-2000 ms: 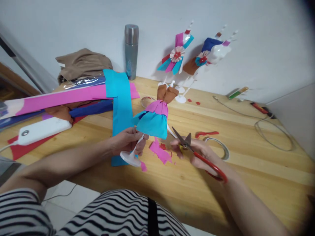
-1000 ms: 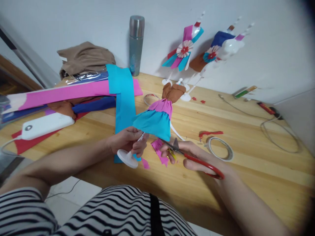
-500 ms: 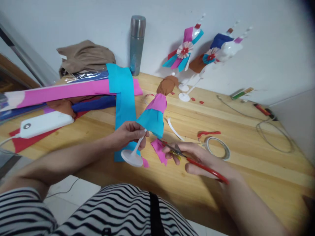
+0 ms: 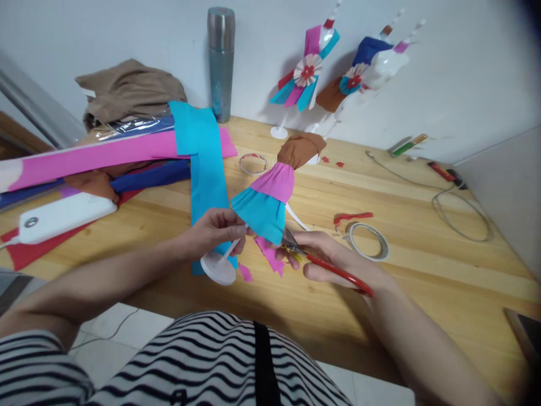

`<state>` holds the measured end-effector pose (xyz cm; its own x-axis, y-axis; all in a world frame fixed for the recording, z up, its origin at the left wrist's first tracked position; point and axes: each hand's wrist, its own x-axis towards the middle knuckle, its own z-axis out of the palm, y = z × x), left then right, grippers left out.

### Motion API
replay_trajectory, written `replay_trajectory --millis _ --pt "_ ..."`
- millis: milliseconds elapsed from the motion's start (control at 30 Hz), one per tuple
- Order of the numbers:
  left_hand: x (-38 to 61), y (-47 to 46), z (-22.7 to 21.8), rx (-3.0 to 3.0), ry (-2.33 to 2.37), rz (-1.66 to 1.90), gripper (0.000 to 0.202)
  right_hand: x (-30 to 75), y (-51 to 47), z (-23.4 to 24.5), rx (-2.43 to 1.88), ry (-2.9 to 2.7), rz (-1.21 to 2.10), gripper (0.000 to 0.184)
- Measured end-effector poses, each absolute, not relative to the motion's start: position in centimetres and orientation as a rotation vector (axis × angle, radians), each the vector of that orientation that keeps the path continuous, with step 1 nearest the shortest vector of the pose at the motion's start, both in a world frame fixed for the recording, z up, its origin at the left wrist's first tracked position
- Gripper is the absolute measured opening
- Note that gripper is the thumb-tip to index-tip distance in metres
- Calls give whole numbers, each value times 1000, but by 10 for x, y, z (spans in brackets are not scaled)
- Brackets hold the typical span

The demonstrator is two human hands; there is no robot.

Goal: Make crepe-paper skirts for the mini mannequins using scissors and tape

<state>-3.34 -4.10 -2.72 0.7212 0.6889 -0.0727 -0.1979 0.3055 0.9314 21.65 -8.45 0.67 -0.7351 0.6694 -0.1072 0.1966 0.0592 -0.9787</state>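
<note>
My left hand pinches the thin white stem of a tilted stand with a round base. Over its upper part sit crepe paper layers: brown, pink and a flared blue skirt. Red-handled snips lie in my right hand, its fingers curled about them. Their dark metal jaws are at the blue skirt's lower right edge; whether they are closed on the paper I cannot tell. Pink paper scraps are on the table below.
A blue paper strip and pink paper lie left, near a white power bank. A flask stands behind. Decorated stands are at the wall. A tape roll and a cable lie right.
The paper-covered stand has tipped further right and its skirt looks more spread. The snips' jaws have come up to the skirt's edge. The whole view has shifted slightly.
</note>
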Motion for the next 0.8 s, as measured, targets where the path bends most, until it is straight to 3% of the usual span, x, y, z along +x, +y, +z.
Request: replay_trajectory --millis 800 --pt "-32 -41 -23 1245 602 647 42 223 -89 -6 -1022 -1978 1609 57"
